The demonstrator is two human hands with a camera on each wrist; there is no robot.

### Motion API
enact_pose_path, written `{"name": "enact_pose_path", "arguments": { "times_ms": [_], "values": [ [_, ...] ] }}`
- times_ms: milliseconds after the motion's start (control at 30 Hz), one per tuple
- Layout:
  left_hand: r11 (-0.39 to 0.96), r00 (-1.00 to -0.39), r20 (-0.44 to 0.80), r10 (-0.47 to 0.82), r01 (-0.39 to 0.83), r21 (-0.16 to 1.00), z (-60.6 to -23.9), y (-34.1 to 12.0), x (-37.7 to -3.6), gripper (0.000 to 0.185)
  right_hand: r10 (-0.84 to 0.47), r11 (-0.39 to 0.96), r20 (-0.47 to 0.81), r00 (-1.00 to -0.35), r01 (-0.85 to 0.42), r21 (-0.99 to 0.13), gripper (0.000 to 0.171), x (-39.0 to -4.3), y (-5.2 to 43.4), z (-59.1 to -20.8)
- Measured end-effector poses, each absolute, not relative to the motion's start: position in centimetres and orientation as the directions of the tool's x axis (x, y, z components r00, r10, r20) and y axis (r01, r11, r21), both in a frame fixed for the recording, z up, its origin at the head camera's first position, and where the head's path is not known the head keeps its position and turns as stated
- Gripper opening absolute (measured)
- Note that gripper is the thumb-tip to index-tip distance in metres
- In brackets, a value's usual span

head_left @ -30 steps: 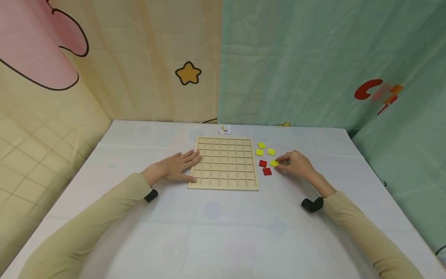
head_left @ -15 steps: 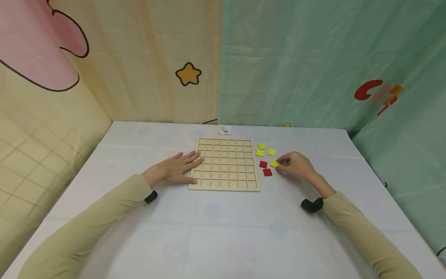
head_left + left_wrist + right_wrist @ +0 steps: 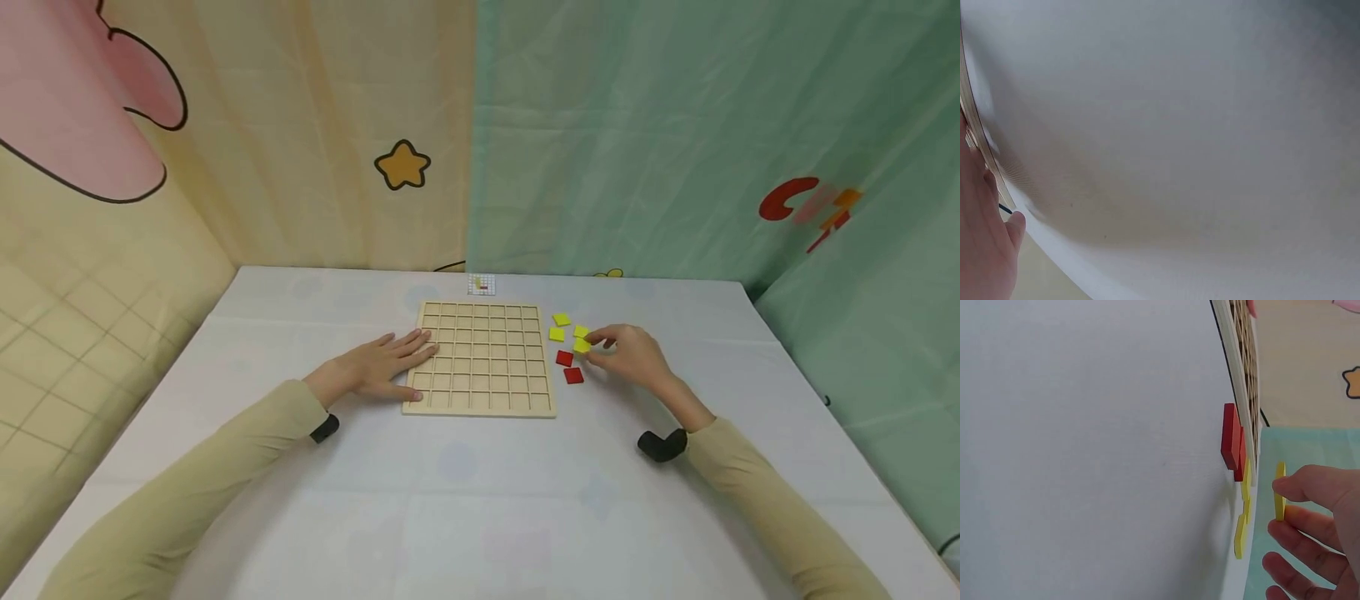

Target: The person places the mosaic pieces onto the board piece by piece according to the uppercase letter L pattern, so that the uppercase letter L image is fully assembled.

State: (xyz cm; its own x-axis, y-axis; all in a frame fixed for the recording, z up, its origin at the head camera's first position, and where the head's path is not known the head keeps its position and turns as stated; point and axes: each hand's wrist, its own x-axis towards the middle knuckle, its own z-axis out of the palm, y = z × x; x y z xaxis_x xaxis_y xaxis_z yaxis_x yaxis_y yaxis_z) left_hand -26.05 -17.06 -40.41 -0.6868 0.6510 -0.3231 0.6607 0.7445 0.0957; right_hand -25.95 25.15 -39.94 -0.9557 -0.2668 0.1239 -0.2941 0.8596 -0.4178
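Observation:
My left hand (image 3: 381,367) lies with spread, straight fingers on the left edge of a wooden grid board (image 3: 487,360). In the left wrist view only part of that hand (image 3: 985,231) shows, beside the board's edge. To the right of the board, my right hand (image 3: 628,358) pinches a yellow square tile (image 3: 1280,494) between thumb and fingers. The right wrist view shows this tile raised off the table. Three other yellow tiles (image 3: 561,319) lie near the board's right edge, one partly behind the held tile. Two red tiles (image 3: 573,376) lie just in front of them.
A small card (image 3: 482,285) printed with a coloured grid pattern lies behind the board. The white-covered table (image 3: 465,517) is enclosed by patterned curtains (image 3: 600,125) at the back and sides.
My right hand has lifted the yellow tile from the table and moved it slightly left and back, toward the other yellow tiles. My left hand stays on the board.

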Motion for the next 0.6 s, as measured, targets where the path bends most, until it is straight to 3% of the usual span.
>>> {"name": "enact_pose_path", "arguments": {
  "times_ms": [600],
  "values": [
    [0.744,-0.683,-0.330,0.651,0.660,0.103,-40.7,-16.9,-26.5,0.086,-0.311,0.818,0.190,-0.931,-0.364,-0.446,0.029,-28.0,20.6,-39.5]
  ]
}}
